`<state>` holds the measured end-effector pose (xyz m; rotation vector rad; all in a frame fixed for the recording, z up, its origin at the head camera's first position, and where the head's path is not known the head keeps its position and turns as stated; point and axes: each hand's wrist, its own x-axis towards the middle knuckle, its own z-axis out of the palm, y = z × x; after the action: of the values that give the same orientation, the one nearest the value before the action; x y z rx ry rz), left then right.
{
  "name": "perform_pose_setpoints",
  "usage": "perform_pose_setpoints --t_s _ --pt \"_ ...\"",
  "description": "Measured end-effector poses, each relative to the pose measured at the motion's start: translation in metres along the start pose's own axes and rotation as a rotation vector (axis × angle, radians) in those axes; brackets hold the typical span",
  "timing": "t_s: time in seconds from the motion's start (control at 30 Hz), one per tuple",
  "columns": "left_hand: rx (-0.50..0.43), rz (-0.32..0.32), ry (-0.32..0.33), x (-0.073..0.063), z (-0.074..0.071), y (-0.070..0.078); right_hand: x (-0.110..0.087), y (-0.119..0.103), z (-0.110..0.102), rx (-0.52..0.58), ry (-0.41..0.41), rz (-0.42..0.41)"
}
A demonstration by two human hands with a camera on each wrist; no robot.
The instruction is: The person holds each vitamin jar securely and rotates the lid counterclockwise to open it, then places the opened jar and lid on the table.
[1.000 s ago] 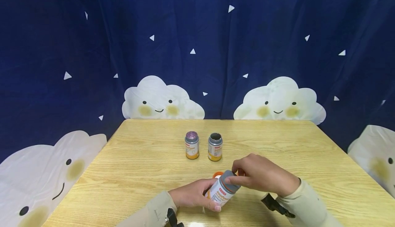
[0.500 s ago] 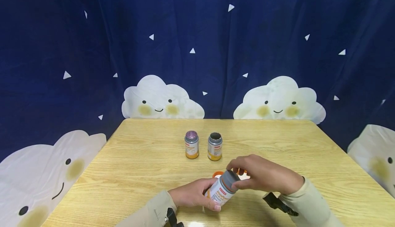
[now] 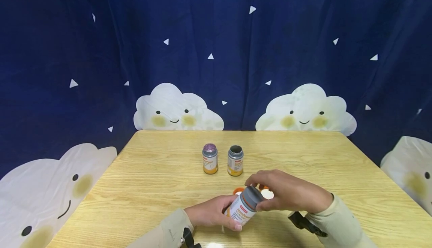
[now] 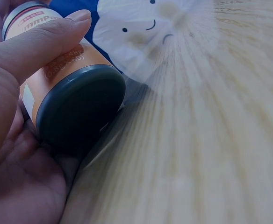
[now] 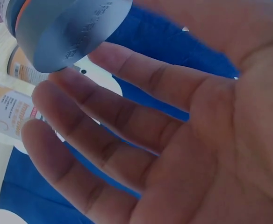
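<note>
My left hand (image 3: pixel 210 211) grips a supplement bottle (image 3: pixel 240 211) by its body, tilted with its grey cap (image 3: pixel 252 197) up to the right. The white label carries red and orange print. In the left wrist view, the thumb (image 4: pixel 47 39) lies across the label and the dark base (image 4: pixel 82 102) faces the camera, low beside the tabletop. My right hand (image 3: pixel 288 191) has its thumb and fingertips at opposite sides of the cap. The right wrist view shows the cap's embossed top (image 5: pixel 87 35) at the thumb and index finger, the other fingers spread loosely below.
Two similar bottles stand farther back, one with a purple glittery top (image 3: pixel 210 160), the other with a black top (image 3: pixel 235 162). Two orange-rimmed, white-centred round pieces (image 3: pixel 238 191), (image 3: pixel 267 193) lie behind the held bottle, partly hidden. The wooden table (image 3: pixel 162 165) meets a blue curtain (image 3: pixel 236 53).
My right hand has turned about the cap, its fingers shifting left over the top and uncovering more of the right round piece. The left hand and bottle stay in place.
</note>
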<state>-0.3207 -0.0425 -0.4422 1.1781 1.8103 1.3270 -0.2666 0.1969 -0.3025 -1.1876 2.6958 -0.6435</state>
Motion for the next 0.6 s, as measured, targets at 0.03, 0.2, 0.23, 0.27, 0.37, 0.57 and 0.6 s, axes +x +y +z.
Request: perform_pose_setpoints --t_s 0.03,0.2,0.23,0.27,0.37,0.57,0.6 --pt "0.001 0.001 0.0 0.0002 0.0001 -0.0001 0.0003 0.0001 0.0004 0.0 0.001 0.009" --pt "-0.003 0.002 0.0 0.0007 0.0005 -0.0011 0.0033 -0.0002 0.0029 -0.094 0.062 0.053" --pt "-0.006 0.002 -0.001 0.0009 0.0006 -0.0014 0.0038 -0.0003 0.0036 -0.118 0.079 0.064" --pt "-0.007 0.003 -0.001 0.001 0.0006 -0.0017 0.0044 -0.0005 0.0045 -0.14 0.096 0.074" --pt "-0.015 0.006 -0.004 0.0014 0.0006 -0.0023 0.0054 -0.0011 0.0071 -0.174 0.128 0.099" --pt "-0.013 0.007 -0.002 0.0013 0.0005 -0.0021 0.0065 -0.0011 0.0102 -0.162 0.141 0.105" --pt "-0.008 0.006 0.0 0.0011 0.0004 -0.0018 0.0068 -0.0007 0.0102 -0.155 0.138 0.098"
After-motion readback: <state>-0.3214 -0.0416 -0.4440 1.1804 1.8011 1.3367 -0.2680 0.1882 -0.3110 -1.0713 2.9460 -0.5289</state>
